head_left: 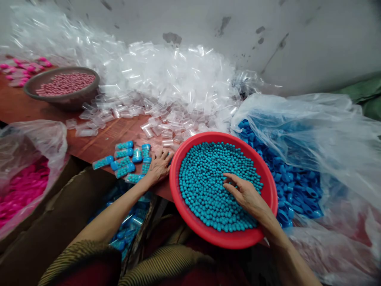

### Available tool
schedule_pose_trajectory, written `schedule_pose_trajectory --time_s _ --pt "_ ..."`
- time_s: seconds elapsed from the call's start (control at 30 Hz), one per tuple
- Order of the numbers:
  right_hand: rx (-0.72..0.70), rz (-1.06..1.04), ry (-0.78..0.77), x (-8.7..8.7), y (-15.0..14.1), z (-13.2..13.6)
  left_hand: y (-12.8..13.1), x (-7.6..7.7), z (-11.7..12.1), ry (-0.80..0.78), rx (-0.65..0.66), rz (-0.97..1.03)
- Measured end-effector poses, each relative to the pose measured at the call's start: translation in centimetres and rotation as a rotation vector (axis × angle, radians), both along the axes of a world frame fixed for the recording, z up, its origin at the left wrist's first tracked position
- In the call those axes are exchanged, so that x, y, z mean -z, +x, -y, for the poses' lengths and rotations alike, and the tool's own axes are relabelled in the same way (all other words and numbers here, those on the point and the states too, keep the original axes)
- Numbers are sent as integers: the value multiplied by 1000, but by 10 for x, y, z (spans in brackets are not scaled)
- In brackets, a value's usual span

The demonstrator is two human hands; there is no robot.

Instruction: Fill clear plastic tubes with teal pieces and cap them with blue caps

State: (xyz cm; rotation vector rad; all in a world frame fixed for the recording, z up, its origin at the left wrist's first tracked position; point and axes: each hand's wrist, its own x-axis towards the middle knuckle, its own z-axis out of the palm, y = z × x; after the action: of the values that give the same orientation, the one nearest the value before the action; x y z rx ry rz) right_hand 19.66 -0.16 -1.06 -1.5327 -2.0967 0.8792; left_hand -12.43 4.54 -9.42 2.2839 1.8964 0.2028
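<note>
My left hand (pixel 160 166) lies on the table with its fingers spread, between a group of small clear tubes (pixel 123 153) and the red basin (pixel 269 182). These tubes have blue caps and blue beads inside. The basin is full of round blue beads (pixel 214 186) and stands tilted at the table's edge. Over the right part of the beads is my right hand (pixel 242 194), its thumb and forefinger apart with nothing visible between them. Its other fingers are partly hidden, and whether they touch the beads I cannot tell.
Clear tubes (pixel 175 79) are heaped along the wall. At right, a plastic bag (pixel 297 119) holds blue caps (pixel 297 194). A brown bowl of pink beads (pixel 65 84) sits at left, above a bag of pink pieces (pixel 25 190). Filled tubes (pixel 131 226) lie in a box below.
</note>
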Motion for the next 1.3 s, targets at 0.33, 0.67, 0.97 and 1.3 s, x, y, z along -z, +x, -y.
schedule_pose_trajectory --time_s 0.33,0.67,0.97,1.3 --pt "-61 132 126 16 6 3 -45 9 82 54 -132 -141" --pt "-102 151 159 21 4 4 -77 -19 54 271 -546 -126" --pt "-102 231 210 26 9 2 -78 -6 -31 18 -431 -89" --pt "-185 308 324 30 10 4 -98 -17 108 -71 -659 -287"
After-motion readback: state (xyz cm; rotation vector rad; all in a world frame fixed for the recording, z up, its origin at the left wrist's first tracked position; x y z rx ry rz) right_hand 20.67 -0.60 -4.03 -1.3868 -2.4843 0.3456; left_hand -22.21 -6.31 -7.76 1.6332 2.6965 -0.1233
